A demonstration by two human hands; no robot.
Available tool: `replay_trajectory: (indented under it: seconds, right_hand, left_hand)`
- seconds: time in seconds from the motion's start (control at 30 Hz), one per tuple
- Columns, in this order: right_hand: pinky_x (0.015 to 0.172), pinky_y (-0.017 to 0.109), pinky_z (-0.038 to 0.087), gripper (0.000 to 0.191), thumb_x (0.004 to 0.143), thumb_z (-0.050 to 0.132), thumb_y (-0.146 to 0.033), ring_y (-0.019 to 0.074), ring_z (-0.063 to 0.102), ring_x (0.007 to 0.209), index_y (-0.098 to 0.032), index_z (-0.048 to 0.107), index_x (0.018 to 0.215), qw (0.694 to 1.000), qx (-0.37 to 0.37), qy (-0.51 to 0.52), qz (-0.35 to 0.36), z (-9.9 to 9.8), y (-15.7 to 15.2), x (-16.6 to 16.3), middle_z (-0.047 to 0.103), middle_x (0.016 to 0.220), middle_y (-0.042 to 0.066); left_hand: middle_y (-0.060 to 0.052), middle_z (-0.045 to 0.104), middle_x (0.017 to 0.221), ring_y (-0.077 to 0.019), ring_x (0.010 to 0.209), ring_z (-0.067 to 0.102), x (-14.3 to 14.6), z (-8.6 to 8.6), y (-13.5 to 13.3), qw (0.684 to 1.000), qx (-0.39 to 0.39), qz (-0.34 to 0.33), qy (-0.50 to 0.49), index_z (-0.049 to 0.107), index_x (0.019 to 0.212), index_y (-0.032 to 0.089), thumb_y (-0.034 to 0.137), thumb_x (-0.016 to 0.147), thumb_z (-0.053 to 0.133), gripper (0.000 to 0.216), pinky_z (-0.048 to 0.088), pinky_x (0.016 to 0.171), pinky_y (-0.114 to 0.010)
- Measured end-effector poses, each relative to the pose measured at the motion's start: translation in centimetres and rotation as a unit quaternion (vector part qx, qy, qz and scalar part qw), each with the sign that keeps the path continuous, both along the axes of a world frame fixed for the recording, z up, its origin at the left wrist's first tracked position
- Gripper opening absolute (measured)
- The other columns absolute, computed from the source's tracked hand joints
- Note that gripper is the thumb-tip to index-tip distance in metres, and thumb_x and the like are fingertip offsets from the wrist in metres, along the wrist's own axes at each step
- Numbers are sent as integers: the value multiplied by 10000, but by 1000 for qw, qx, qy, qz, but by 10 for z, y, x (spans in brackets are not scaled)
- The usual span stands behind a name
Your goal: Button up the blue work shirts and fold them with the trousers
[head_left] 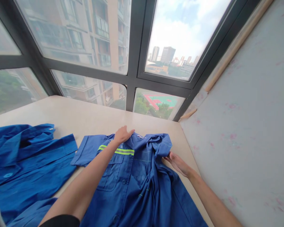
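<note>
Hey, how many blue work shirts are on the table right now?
2. One shirt lies in the middle, the left hand near its collar, the right hand at its sleeve. The other shirt lies at the table's left; more may hide there.

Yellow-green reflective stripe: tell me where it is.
Head view, lower centre: the stripe crosses the chest of the blue shirt just below the left hand, above the chest pocket.
</note>
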State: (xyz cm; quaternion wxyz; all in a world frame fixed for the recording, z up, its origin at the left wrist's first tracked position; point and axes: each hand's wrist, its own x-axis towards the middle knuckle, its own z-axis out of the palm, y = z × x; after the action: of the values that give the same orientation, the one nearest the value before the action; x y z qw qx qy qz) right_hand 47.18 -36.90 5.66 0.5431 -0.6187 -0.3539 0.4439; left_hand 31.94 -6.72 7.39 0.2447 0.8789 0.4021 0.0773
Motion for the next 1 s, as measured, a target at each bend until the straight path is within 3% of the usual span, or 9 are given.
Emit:
replay_trajectory:
  seconds: [0.1, 0.2, 0.33, 0.43, 0.5, 0.67, 0.83, 0.93, 1.0]
  right_hand:
    - [1140, 428, 326, 833, 669, 558, -864, 282, 506, 1288, -226, 647, 1197, 999, 32, -9, -22, 1, 5, 1, 602, 1330, 124]
    - [1122, 420, 343, 893, 617, 536, -910, 292, 500, 1287, -228, 653, 1182, 999, 39, -21, -28, 4, 12, 8, 618, 1297, 129]
    - [1077, 469, 382, 806, 576, 725, -786, 322, 560, 1199, -206, 686, 1135, 995, -9, -66, 78, 8, 16, 16, 692, 1139, 116]
    - [1050, 493, 406, 505, 701, 764, -586, 316, 624, 1087, -206, 736, 1033, 982, -54, -137, 118, 10, 18, 15, 728, 1021, 67]
    - [1060, 502, 401, 427, 754, 734, -535, 315, 619, 1104, -209, 744, 1028, 978, -49, -164, 116, 10, 20, 13, 726, 1048, 61]
    - [1114, 505, 357, 682, 713, 780, -521, 309, 511, 1288, -198, 604, 1288, 990, -53, -126, 19, -1, 20, 11, 586, 1353, 132]
    - [1034, 483, 448, 686, 726, 752, -548, 290, 634, 1119, -182, 590, 1283, 981, -129, -108, -93, -14, -8, 10, 659, 1228, 157]
    - [1014, 482, 457, 637, 658, 797, -516, 310, 653, 1076, -173, 659, 1178, 972, -159, -131, -116, -17, -36, 4, 702, 1140, 147]
    - [1002, 474, 461, 577, 640, 795, -503, 327, 644, 1089, -170, 698, 1102, 966, -168, -161, -110, -15, -54, -2, 716, 1119, 134]
  left_hand:
    - [-250, 649, 1228, -349, 1158, 614, 16, -5, 17, 998, -52, -9, 30, 621, 1203, 51, 595, 793, 579, 682, 479, 915, -372]
    - [-169, 754, 875, -338, 924, 698, 26, -3, 26, 993, -103, -32, 57, 731, 827, 118, 369, 570, 795, 366, 512, 788, -336]
    - [-98, 680, 566, -284, 710, 703, 30, 5, 37, 991, -131, 2, 26, 700, 668, 133, 181, 581, 707, 101, 516, 707, -317]
    - [-109, 717, 704, -233, 724, 710, 28, 12, 48, 988, -121, 77, -61, 697, 929, 110, 215, 760, 553, 245, 526, 703, -292]
    - [-135, 732, 881, -211, 779, 717, 26, 15, 54, 977, -113, 138, -116, 587, 1181, 84, 209, 853, 431, 384, 537, 710, -290]
    - [-237, 620, 1233, -282, 1131, 632, 18, 20, 57, 955, -86, 220, -178, 341, 1376, 25, 265, 883, 455, 560, 499, 928, -393]
    - [-220, 501, 1411, -273, 1347, 452, 11, 17, 21, 965, -60, 163, -197, 380, 1378, 47, 206, 809, 555, 616, 359, 1105, -354]
    - [-200, 483, 1438, -274, 1374, 417, 10, 13, -28, 972, -47, 97, -210, 402, 1382, 70, 235, 834, 547, 591, 315, 1137, -383]
    - [-221, 479, 1431, -287, 1376, 408, 10, 11, -69, 974, -57, 40, -215, 397, 1396, 45, 380, 880, 531, 630, 313, 1136, -389]
